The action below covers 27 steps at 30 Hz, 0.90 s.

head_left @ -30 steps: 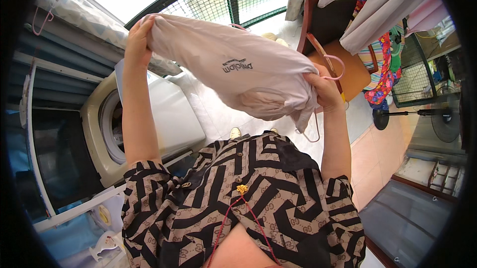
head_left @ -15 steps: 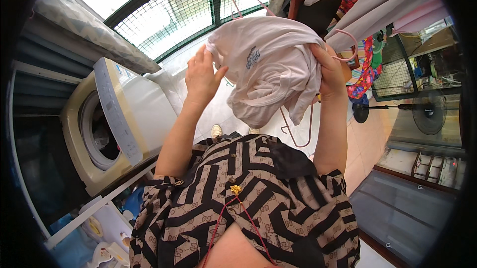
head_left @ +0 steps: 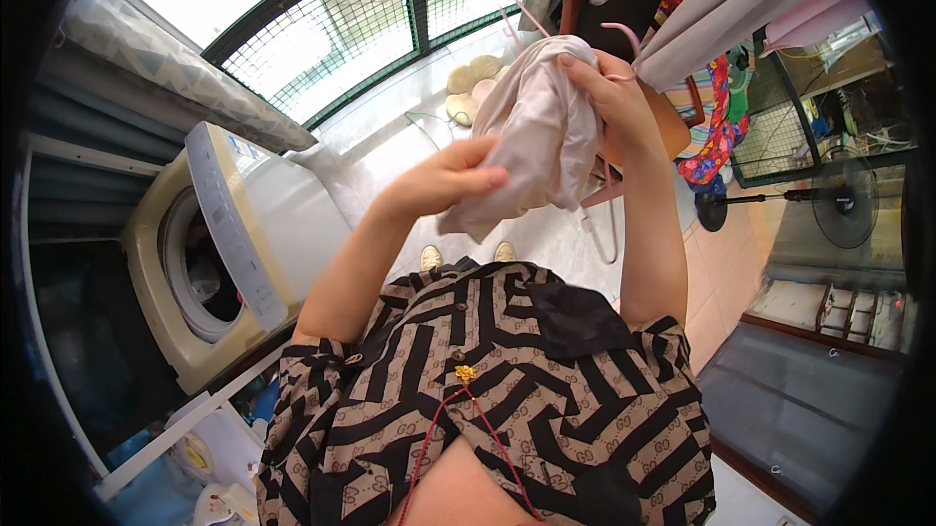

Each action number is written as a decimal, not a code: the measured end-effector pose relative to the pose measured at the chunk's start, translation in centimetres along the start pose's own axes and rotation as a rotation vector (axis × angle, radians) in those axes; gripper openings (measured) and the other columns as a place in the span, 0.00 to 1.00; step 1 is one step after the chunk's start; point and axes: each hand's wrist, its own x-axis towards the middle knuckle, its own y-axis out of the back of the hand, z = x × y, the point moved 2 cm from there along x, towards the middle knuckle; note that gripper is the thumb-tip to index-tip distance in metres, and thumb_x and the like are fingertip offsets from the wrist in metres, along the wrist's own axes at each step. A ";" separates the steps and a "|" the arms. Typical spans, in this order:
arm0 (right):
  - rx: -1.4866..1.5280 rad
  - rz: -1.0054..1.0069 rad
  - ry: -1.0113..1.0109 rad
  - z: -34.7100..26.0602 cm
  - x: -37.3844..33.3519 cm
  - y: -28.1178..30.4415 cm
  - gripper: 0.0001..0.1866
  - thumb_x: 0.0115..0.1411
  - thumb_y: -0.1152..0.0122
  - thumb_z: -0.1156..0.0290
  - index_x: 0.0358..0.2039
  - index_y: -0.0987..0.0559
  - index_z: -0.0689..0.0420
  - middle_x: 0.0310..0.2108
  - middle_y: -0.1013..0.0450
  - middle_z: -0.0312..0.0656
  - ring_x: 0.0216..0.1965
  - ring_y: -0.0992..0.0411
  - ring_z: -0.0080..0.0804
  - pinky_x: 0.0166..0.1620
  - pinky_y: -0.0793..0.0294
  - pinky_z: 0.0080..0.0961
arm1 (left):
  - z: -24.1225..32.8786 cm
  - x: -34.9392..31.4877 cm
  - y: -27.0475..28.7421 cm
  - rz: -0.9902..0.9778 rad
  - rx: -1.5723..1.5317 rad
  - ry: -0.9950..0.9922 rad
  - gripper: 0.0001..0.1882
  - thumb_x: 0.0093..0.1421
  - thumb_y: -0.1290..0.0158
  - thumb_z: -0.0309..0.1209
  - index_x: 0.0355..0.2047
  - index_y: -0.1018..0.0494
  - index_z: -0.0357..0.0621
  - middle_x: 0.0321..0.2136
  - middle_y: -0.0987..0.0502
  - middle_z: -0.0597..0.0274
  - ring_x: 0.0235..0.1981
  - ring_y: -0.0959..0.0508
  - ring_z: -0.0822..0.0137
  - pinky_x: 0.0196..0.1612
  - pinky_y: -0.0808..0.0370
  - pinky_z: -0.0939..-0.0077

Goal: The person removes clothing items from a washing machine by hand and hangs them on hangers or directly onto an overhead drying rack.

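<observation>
Now the shirt (head_left: pixel 536 141) is bunched over the floor (head_left: pixel 385 175), not stretched wide as 1.0 s ago. Its top is clamped in the right hand (head_left: pixel 614 97); the left hand (head_left: pixel 439 180) is held lower, thumb and fingers apart. Pink hangers (head_left: pixel 619 29) are seen behind.

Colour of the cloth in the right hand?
Pale, pinkish-white cloth; shows best in the head view.

Repeated brown letter monogram on worn shirt (head_left: pixel 614 394), illegibly small print on washing machine panel (head_left: pixel 232 226), fan hub (head_left: pixel 844 202)
</observation>
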 end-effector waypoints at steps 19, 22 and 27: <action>-0.041 0.115 -0.113 9.5 -5.3 3.8 0.17 0.59 0.43 0.67 0.43 0.23 0.66 0.29 0.26 0.40 0.26 0.26 0.25 0.31 0.25 0.18 | 9.8 -8.0 8.4 0.539 1.230 -0.068 0.12 0.60 0.51 0.36 0.34 0.27 0.38 0.30 0.24 0.55 0.35 0.23 0.62 0.37 0.27 0.65; -0.058 0.059 -0.095 8.1 -5.1 3.1 0.16 0.58 0.43 0.69 0.43 0.24 0.67 0.29 0.27 0.40 0.28 0.26 0.24 0.30 0.24 0.18 | 2.0 -6.7 11.6 0.629 1.596 -0.082 0.12 0.61 0.52 0.34 0.29 0.25 0.37 0.24 0.26 0.60 0.28 0.26 0.66 0.32 0.29 0.67; -0.078 0.047 -0.028 9.8 -5.8 2.9 0.13 0.59 0.45 0.72 0.41 0.23 0.66 0.27 0.28 0.39 0.27 0.29 0.20 0.31 0.26 0.17 | 6.5 -5.5 10.7 0.899 0.600 0.006 0.18 0.66 0.54 0.40 0.39 0.25 0.36 0.24 0.27 0.69 0.26 0.28 0.75 0.30 0.30 0.82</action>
